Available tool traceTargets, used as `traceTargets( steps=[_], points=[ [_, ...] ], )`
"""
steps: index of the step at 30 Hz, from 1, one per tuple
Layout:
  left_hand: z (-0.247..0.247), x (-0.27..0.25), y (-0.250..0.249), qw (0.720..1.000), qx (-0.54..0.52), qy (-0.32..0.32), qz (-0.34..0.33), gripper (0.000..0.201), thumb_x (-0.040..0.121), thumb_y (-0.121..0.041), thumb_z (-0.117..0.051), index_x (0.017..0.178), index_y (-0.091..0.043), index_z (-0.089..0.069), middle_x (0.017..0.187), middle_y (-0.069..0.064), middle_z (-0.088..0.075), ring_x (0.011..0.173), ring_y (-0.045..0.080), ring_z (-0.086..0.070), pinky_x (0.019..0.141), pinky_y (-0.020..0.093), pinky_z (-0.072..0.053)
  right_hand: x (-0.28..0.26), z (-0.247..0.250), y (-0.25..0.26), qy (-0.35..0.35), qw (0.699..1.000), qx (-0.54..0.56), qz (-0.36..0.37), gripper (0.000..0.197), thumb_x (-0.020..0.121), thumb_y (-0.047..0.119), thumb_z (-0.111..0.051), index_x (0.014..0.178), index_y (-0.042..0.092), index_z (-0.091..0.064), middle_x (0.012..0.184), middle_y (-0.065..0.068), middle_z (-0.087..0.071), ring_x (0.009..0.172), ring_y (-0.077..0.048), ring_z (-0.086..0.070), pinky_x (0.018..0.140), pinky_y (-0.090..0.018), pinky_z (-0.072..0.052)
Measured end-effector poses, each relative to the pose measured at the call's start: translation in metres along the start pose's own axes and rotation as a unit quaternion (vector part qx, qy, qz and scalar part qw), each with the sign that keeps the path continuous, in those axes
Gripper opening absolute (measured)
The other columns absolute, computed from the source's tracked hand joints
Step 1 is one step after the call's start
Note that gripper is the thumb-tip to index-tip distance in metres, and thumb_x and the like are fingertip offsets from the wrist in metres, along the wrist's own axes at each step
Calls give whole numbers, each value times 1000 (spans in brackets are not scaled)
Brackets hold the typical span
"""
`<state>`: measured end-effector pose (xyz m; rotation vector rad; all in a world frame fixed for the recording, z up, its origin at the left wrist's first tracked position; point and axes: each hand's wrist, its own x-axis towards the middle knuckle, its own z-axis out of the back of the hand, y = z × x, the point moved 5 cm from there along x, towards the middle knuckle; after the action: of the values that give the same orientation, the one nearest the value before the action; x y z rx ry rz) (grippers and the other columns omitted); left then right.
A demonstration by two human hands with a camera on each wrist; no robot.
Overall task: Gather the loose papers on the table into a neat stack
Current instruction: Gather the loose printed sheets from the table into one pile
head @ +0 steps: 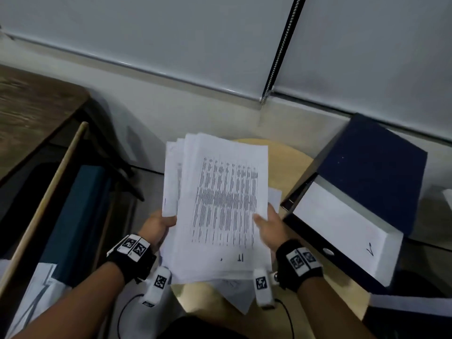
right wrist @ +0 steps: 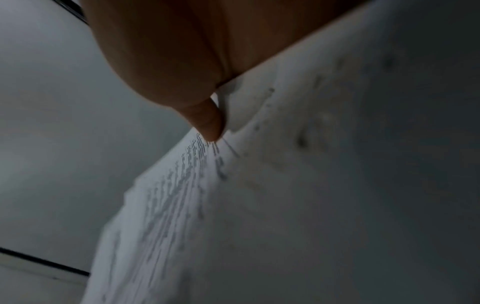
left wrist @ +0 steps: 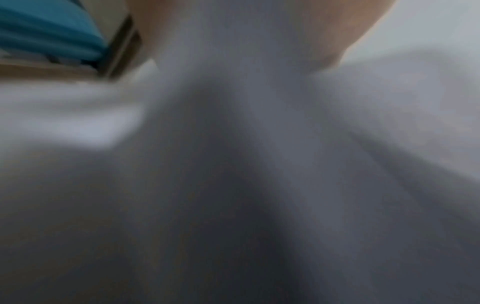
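Note:
A sheaf of white printed papers (head: 215, 204) is held up above the round wooden table (head: 288, 162), its sheets fanned unevenly at the top and left. My left hand (head: 159, 225) grips the sheaf's left edge. My right hand (head: 267, 223) pinches its right edge, thumb on the printed top sheet. In the right wrist view the thumb (right wrist: 207, 121) presses the printed page (right wrist: 233, 205). Blurred white paper (left wrist: 259, 164) fills the left wrist view. Another loose sheet (head: 234, 294) lies on the table under the sheaf.
A thick dark blue binder (head: 362, 192) full of white pages lies open on the table's right side. More paper (head: 411, 304) shows at the right edge. Left of the table stand a wooden frame (head: 49, 192) with a teal folder (head: 80, 216) and a dark wooden desk (head: 31, 111).

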<state>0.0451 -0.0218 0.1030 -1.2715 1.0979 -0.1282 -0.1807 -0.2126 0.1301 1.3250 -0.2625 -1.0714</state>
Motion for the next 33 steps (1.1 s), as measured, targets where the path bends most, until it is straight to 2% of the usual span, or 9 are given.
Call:
traceTargets(
  steps=[3, 6, 10, 14, 17, 19, 23, 28, 33],
  points=[
    [-5, -4, -3, 1000, -21, 2, -4, 44, 71, -12, -69, 113, 2, -67, 115, 29, -66, 100, 42, -67, 94, 58, -50, -9, -14, -20, 1, 1000, 8, -13, 49, 100, 9, -48, 145, 24, -39, 137, 6, -54, 131, -19, -49, 114, -42, -37],
    [-11, -4, 1, 999, -49, 12, 5, 44, 94, -41, -51, 123, -9, -62, 122, 13, -67, 108, 28, -66, 98, 46, -48, -12, -15, -22, -14, 1000, -6, -14, 49, 99, 9, -47, 145, 22, -38, 134, 5, -57, 127, -16, -52, 111, -38, -39],
    [-12, 3, 4, 984, 160, 22, -78, 62, 74, -57, -67, 120, -15, -65, 116, 3, -71, 107, 19, -66, 100, 48, -49, -15, -23, -18, 10, 999, -44, -25, 45, 98, 14, -50, 141, 16, -37, 128, 2, -57, 118, -17, -54, 101, -32, -41],
    [-12, 6, 19, 952, 289, 5, -103, 70, 65, -71, -57, 111, -19, -67, 102, 6, -74, 95, 24, -68, 88, 46, -54, -9, -41, -31, 54, 993, -62, -87, 38, 94, 19, -58, 125, 15, -37, 123, -7, -58, 110, -26, -58, 92, -36, -46],
    [-4, 6, 19, 946, 305, -50, -99, 53, 78, -50, -62, 110, -8, -65, 94, 11, -71, 88, 27, -65, 77, 35, -49, -4, -54, -53, 89, 984, -94, -121, 38, 91, 28, -60, 122, 18, -39, 112, 0, -58, 105, -24, -60, 92, -40, -51],
    [16, 13, 27, 939, 324, -95, -68, 34, 87, -32, -65, 104, -3, -67, 87, 18, -72, 84, 32, -68, 75, 38, -52, -1, -57, -67, 100, 975, -152, -127, 38, 88, 33, -60, 120, 21, -45, 112, 0, -61, 104, -24, -62, 95, -42, -53],
    [52, 21, 34, 943, 296, -146, -36, 26, 88, -28, -65, 97, -3, -67, 85, 18, -71, 80, 30, -67, 76, 38, -52, 13, -38, -86, 78, 946, -295, -107, 39, 90, 25, -59, 127, 17, -52, 129, -6, -58, 116, -25, -58, 98, -31, -49],
    [72, 19, 37, 950, 258, -173, -38, 15, 90, -19, -64, 91, -3, -63, 67, 15, -63, 55, 22, -56, 46, 22, -46, 33, -17, -110, 34, 904, -410, -115, 69, 89, 27, -65, 147, 11, -32, 151, -11, -34, 134, -31, -42, 107, -41, -45],
    [92, 18, 55, 956, 229, -179, -16, 16, 87, -26, -68, 85, -10, -66, 60, 8, -64, 54, 24, -58, 63, 35, -50, 39, -23, -128, 46, 851, -505, -139, 89, 81, 39, -72, 149, 20, -18, 151, -11, -29, 136, -36, -34, 105, -52, -41]
  ],
)
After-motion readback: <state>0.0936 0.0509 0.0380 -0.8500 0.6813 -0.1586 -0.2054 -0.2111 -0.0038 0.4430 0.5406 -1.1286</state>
